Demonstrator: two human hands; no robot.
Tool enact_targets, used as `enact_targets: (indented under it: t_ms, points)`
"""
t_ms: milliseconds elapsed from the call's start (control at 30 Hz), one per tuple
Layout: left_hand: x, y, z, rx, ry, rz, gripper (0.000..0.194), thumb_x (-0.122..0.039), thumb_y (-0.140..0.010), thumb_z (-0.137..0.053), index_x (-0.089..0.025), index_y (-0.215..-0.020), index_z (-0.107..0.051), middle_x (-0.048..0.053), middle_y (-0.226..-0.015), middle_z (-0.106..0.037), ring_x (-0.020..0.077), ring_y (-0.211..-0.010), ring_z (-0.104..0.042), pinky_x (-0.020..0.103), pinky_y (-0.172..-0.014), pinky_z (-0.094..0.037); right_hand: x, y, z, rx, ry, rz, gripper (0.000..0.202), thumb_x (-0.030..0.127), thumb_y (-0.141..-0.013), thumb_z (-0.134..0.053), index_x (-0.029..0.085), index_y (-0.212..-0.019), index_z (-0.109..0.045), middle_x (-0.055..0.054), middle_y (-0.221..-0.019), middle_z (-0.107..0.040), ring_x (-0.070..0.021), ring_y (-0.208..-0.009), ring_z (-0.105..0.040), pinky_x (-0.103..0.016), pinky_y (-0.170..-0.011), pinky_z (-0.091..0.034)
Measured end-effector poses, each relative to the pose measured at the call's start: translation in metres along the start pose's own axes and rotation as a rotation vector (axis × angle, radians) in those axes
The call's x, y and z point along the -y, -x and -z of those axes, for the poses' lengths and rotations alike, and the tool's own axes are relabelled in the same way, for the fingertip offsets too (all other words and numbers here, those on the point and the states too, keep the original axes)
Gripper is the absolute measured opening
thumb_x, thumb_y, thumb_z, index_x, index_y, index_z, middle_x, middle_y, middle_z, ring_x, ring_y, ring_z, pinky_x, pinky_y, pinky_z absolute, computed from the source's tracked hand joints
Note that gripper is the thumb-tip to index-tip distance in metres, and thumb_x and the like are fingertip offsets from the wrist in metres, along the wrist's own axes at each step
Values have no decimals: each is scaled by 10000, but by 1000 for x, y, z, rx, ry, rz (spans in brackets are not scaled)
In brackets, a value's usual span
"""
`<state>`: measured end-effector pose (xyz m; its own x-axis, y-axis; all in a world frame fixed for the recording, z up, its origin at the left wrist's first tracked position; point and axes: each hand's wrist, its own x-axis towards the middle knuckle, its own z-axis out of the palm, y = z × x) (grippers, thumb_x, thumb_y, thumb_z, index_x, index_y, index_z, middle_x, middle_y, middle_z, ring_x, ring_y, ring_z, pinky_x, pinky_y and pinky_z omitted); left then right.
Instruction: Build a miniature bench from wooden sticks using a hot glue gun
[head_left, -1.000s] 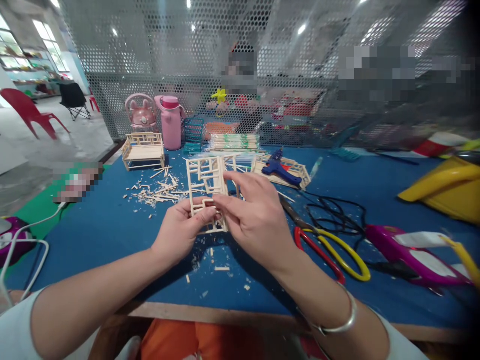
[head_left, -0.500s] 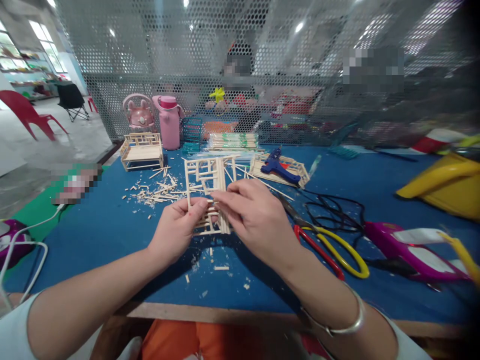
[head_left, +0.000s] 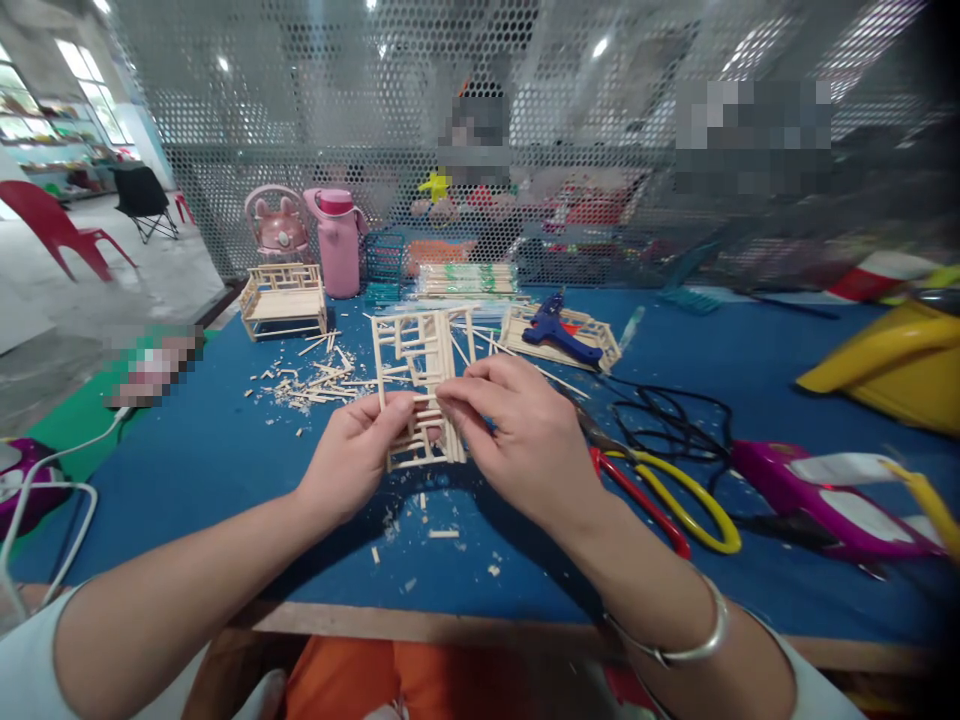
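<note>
My left hand [head_left: 360,445] grips a small frame model of thin wooden sticks [head_left: 411,335] by its left side, thumb in front. The model stands on end above the table, with ladder-like rails and a panel of slats. My right hand [head_left: 529,435] is closed in a pinch at the model's middle, fingertips against the slats. Whatever lies between those fingertips is too small to make out. Behind the model is a similar stick bench [head_left: 283,305]. A blue glue gun [head_left: 559,335] rests on another stick model [head_left: 517,345].
Scissors [head_left: 686,500] with red and yellow handles lie beside my right forearm. Further right are a black cable [head_left: 675,400], a purple tool [head_left: 832,500] and a yellow dustpan [head_left: 892,360]. Stick offcuts [head_left: 322,385], a pink bottle [head_left: 341,245] and a perforated metal screen [head_left: 300,110] stand beyond.
My right hand's fingertips have shifted slightly right along the model, still pinched. The model has tilted a little; my left hand keeps its grip.
</note>
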<state>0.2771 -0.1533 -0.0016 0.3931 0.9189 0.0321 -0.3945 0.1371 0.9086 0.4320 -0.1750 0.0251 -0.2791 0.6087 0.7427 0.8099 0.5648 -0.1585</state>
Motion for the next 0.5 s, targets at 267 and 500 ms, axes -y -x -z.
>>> enact_targets:
  t_ms: [267,500]
  points:
    - [0,0,3,-22,82,51,350,-446,-726,-636,-131,-866,-698,79,-829,-728,238,-815,-680,357,-763,-524,-1,-1,0,11,-19,-19,167,146,-851,-509,187,-788,-658,-39,-773,-575,-157,-756,-522,-284,-674,-435]
    - [-2,1,-4,-114,-34,24,336,-418,-602,-773,-133,-752,-676,19,-660,-694,140,-620,-653,303,-731,-523,1,-1,-2,-8,-7,3,161,150,-844,-521,175,-776,-665,-43,-763,-578,-155,-741,-523,-279,-674,-439]
